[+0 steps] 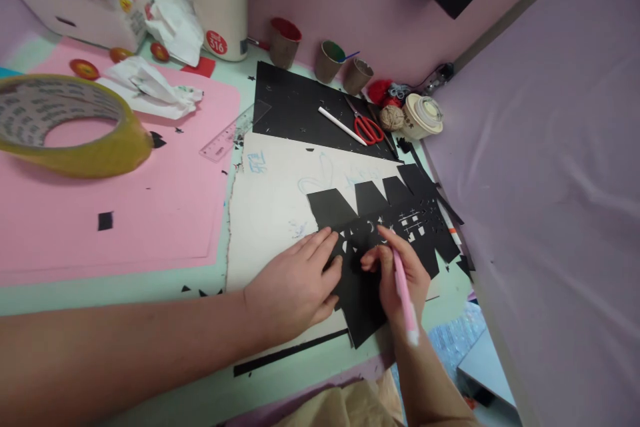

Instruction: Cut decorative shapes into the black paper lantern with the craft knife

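Observation:
Black card (367, 287) with flaps along its edges and small cut-out shapes lies on a white board (265, 213). My left hand (295, 280) rests flat on the card's left part, its fingers stretched out and holding nothing. On the right, my right hand (403, 273) grips a pink pen-like tool (404, 293), its fingers curled round it above the cut-outs. The tool's tip is hidden by the fingers. Beyond the card, red-handled scissors (369, 130) and a white stick (342, 125) lie on a black sheet (295, 103).
Yellow tape (95, 157) and a black square (105, 221) are on pink sheets (165, 213) at left. A clear ruler (235, 131) lies beside the board. Three cups, a white bottle (220, 0) and a lidded pot (423, 117) stand along the back. A purple wall (550, 147) borders the right.

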Motion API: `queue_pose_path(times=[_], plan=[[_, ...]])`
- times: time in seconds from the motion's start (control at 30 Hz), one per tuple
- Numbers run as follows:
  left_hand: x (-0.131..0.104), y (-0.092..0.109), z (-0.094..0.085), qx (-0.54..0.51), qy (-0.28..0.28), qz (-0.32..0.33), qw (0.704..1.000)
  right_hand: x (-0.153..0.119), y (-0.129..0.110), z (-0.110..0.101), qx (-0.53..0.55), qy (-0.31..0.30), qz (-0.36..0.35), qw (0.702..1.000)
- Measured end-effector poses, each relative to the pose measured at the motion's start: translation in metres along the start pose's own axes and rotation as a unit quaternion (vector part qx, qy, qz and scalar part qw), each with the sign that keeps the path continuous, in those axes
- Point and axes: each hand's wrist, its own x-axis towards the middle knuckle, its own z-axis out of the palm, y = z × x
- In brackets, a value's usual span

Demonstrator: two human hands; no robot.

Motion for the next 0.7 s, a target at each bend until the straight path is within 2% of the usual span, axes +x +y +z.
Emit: queue_pose_path(times=[0.13,0.2,0.5,0.57,0.7], plan=[[0.001,0.000,-0.002,-0.007,-0.008,-0.001,1.000,0.001,0.007,-0.005,-0.075,-0.103,-0.054,0.990],[0.002,0.000,-0.003,-0.008,-0.011,0.001,1.000,0.002,0.009,-0.003,-0.080,-0.134,-0.060,0.986],[0.003,0.000,-0.003,-0.008,-0.009,0.005,1.000,0.004,0.010,0.010,-0.154,-0.152,-0.111,0.970],[0.002,0.000,-0.003,-0.008,-0.012,0.003,1.000,0.008,0.011,0.010,-0.135,-0.127,-0.119,0.975],[0.001,0.001,-0.003,-0.012,-0.012,0.003,1.000,0.021,0.012,0.007,-0.057,0.049,-0.116,0.990]])
